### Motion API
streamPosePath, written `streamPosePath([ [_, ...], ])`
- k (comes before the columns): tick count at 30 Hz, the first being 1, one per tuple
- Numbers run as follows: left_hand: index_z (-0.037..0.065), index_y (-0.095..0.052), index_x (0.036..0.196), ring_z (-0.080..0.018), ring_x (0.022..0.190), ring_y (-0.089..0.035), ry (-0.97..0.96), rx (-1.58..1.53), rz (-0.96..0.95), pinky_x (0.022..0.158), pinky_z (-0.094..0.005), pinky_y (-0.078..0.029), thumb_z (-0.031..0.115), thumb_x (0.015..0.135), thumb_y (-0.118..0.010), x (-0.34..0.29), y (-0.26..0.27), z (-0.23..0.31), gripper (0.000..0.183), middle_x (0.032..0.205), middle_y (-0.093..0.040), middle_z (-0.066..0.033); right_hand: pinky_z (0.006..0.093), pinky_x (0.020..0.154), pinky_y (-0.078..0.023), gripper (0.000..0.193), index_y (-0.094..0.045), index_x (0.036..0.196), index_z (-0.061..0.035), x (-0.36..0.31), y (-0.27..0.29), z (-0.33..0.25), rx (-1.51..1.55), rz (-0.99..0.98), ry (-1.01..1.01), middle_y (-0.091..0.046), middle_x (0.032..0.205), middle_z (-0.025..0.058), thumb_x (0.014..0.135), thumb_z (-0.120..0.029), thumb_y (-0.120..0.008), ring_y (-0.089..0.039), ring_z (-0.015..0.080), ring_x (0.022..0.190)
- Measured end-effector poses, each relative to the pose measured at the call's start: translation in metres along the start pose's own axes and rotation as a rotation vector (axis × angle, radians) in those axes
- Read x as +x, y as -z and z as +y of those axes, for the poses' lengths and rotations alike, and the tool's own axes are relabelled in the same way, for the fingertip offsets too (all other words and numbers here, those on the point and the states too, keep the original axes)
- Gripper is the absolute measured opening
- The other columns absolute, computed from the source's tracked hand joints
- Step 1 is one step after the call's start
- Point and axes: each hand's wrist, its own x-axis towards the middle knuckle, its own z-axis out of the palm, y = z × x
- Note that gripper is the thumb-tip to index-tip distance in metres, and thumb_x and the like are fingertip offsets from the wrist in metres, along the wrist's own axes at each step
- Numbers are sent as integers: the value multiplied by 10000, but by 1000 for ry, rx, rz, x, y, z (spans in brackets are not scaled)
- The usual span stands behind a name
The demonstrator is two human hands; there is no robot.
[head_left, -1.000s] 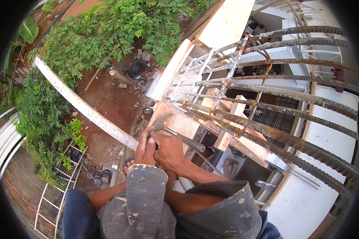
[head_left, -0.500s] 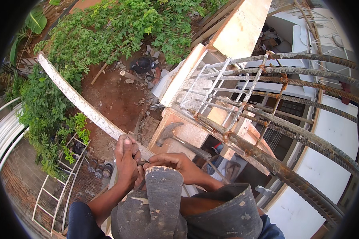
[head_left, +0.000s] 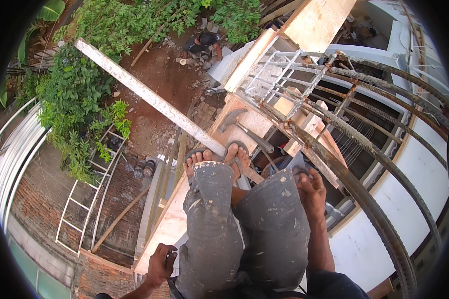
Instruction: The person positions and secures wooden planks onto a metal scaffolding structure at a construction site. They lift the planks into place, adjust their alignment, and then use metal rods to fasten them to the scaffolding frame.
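My left hand [head_left: 162, 261] is low beside my left leg, over the edge of the wooden formwork, with its fingers curled in. A small dark patch shows at the fingers; what it is I cannot make out. Past my right knee, my right hand [head_left: 312, 192] has bent fingers against something dark and grey, too unclear to name. A claw hammer [head_left: 254, 137] lies on the plywood board just ahead of my sandalled feet [head_left: 237, 155]. From my feet a long whitish strip of wood [head_left: 149, 97] reaches out to the far left.
A cage of rusty rebar [head_left: 364, 199] rises at my right, above a white wall [head_left: 379, 249]. Far below, a person [head_left: 202, 45] crouches on rubble-strewn soil. A white metal ladder-like frame [head_left: 77, 214] stands at left, near leafy branches [head_left: 75, 109].
Both hands have come back from the whitish strip, where they were together. Left went down beside my leg, right out past my knee. My view has shifted, and my feet now show.
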Motion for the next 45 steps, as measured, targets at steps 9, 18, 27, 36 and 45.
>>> streamPosePath([
  [9,102,-569,1248,-323,838,-644,90,-110,-448,664,-392,-526,15,639,-594,-204,21,5,615,1178,-613,-152,334,782,-552,1119,-246,1427,-1,-126,60,-79,-177,11,681,-400,1333,155,630,-500,-851,-546,237,1091],
  [18,38,-586,1144,-193,843,-643,362,-886,-174,712,-291,-499,57,745,-711,-253,14,88,418,1035,-651,-95,337,838,-527,571,-389,1369,-10,-185,75,-144,-98,-117,812,-509,1297,155,982,-425,-457,-595,226,1023],
  [27,-7,-588,1156,-131,908,-606,439,-856,-75,769,-283,-492,73,745,-732,-278,32,131,442,1048,-665,-87,315,723,-539,596,-446,1295,2,-193,67,-144,-85,-39,644,-521,1267,152,1004,-503,-319,-629,208,861],
  [36,0,-619,1093,-142,883,-614,333,-586,-84,769,-306,-497,69,741,-725,-271,36,129,374,987,-677,-94,354,735,-527,563,-498,1212,81,-190,66,-138,-82,21,634,-637,908,202,1022,-411,-301,-635,242,826],
  [45,-9,-656,934,-142,762,-624,335,-480,-76,669,-301,-495,88,719,-739,-271,29,127,251,828,-675,-94,322,742,-525,371,-481,1228,63,-187,68,-137,-48,-25,620,-617,1011,168,987,-219,-479,-626,201,831],
])
